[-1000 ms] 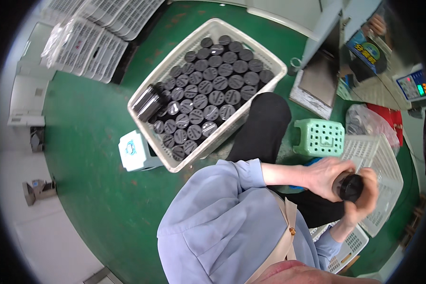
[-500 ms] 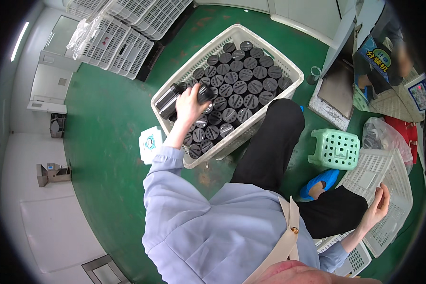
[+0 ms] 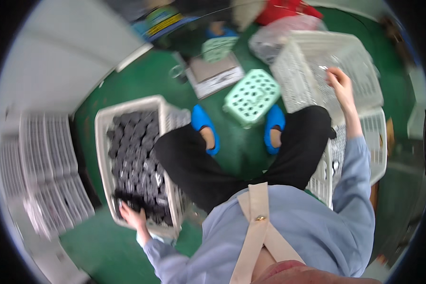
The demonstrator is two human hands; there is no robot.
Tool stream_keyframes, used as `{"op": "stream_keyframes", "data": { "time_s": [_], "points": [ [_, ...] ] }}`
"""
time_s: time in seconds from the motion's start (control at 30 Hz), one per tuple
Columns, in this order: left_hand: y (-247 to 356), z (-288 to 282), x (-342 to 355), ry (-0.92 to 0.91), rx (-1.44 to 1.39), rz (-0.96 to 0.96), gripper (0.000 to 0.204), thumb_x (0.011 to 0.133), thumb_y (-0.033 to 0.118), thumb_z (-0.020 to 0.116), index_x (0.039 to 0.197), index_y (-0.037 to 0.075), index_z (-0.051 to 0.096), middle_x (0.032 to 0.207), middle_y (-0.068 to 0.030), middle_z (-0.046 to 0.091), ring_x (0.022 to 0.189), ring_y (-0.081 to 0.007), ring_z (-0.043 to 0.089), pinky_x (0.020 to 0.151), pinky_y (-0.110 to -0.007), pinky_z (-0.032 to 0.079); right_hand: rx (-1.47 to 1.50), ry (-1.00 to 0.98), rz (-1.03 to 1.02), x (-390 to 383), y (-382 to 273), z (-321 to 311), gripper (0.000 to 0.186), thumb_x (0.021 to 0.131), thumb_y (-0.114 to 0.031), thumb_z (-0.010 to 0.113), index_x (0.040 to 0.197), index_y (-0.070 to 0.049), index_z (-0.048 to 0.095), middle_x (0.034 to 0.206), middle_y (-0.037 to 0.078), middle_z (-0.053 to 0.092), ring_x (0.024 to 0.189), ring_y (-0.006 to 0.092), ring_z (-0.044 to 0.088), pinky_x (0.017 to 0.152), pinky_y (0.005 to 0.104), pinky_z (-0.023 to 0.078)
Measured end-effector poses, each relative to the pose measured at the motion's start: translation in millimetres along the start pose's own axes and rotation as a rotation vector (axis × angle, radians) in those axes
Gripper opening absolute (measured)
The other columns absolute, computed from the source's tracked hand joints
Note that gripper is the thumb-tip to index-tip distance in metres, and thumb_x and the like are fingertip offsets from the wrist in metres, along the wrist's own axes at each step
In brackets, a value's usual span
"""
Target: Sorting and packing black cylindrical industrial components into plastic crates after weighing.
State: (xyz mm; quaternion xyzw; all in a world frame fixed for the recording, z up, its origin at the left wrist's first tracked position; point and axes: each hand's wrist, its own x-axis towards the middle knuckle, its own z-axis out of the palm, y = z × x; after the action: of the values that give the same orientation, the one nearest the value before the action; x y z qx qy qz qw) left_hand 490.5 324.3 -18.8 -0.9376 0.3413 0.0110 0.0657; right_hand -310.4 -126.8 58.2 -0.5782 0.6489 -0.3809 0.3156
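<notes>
At the left, a white crate [image 3: 165,137] stands packed with black-lidded jars [image 3: 136,142], all blurred by motion. My left hand [image 3: 134,217] reaches into the crate's near end, its fingers closed round a dark jar [image 3: 127,199] that looks tilted or lying over the others. My right hand [image 3: 341,89] is raised over another white crate [image 3: 293,78] at the right. Its fingers are bent and drawn together; whatever they hold, if anything, cannot be made out. Clear shiny material [image 3: 327,64] shows inside that crate near my fingertips.
A pale green perforated stool [image 3: 253,97] stands between the crates, beyond my blue-covered feet [image 3: 206,130]. Behind it are a metal machine base [image 3: 215,78], a clear bag [image 3: 260,45] and a red bag [image 3: 288,10]. Stacked white crates [image 3: 47,156] line the far left. Another white crate [image 3: 376,142] sits beside my right arm.
The view has swung to the right, so the jar crate lies farther left in the picture. My right hand has moved from beside my knee to over the right crate.
</notes>
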Motion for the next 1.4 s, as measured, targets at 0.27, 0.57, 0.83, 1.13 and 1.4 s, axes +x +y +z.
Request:
{"op": "stream_keyframes", "data": {
  "time_s": [0.27,0.57,0.83,1.13,1.4],
  "points": [
    [234,-159,35,0.534,-0.672,0.563,0.040,0.097,0.008,0.069,0.135,-0.004,0.062,0.149,-0.0215,0.055,0.134,-0.0385,0.056,0.112,-0.049,0.045,0.048,0.103,0.651,41,150,-42,0.036,0.095,-0.026,0.067,0.124,-0.005,0.068,0.114,0.006,0.071,0.091,0.0172,0.071,0.072,0.0328,0.057],
    [510,-232,-38,0.378,-0.576,1.707,0.037,0.077,-0.001,0.079,0.113,0.002,0.072,0.124,-0.0188,0.070,0.110,-0.0360,0.070,0.092,-0.044,0.058,-0.365,0.019,0.744,75,266,13,0.044,0.084,-0.027,0.068,0.111,0.008,0.067,0.096,0.026,0.075,0.078,0.0342,0.076,0.070,0.0448,0.061],
    [574,-185,-46,-0.150,-0.578,1.798,0.026,0.081,0.004,0.079,0.106,0.000,0.074,0.108,-0.0115,0.073,0.093,-0.0274,0.073,0.081,-0.038,0.058,-0.372,0.238,0.877,134,271,30,0.093,0.088,-0.048,0.074,0.154,0.004,0.032,0.143,0.031,0.058,0.135,0.0429,0.056,0.114,0.0470,0.045],
    [577,-174,-29,-0.249,-0.522,1.675,0.027,0.082,0.007,0.081,0.108,0.000,0.075,0.102,-0.0092,0.074,0.088,-0.0249,0.073,0.078,-0.037,0.059,-0.351,0.458,0.895,182,323,43,0.088,0.084,-0.053,0.078,0.148,-0.001,0.049,0.144,0.025,0.060,0.135,0.0380,0.058,0.112,0.0447,0.047],
    [579,-180,-46,-0.217,-0.605,1.713,0.033,0.079,0.006,0.082,0.111,0.001,0.073,0.108,-0.0128,0.074,0.092,-0.0303,0.074,0.081,-0.040,0.059,-0.315,0.595,0.574,144,260,-28,0.080,0.080,-0.051,0.081,0.140,-0.003,0.059,0.138,0.021,0.065,0.130,0.0336,0.062,0.108,0.0438,0.049]
  ]
}}
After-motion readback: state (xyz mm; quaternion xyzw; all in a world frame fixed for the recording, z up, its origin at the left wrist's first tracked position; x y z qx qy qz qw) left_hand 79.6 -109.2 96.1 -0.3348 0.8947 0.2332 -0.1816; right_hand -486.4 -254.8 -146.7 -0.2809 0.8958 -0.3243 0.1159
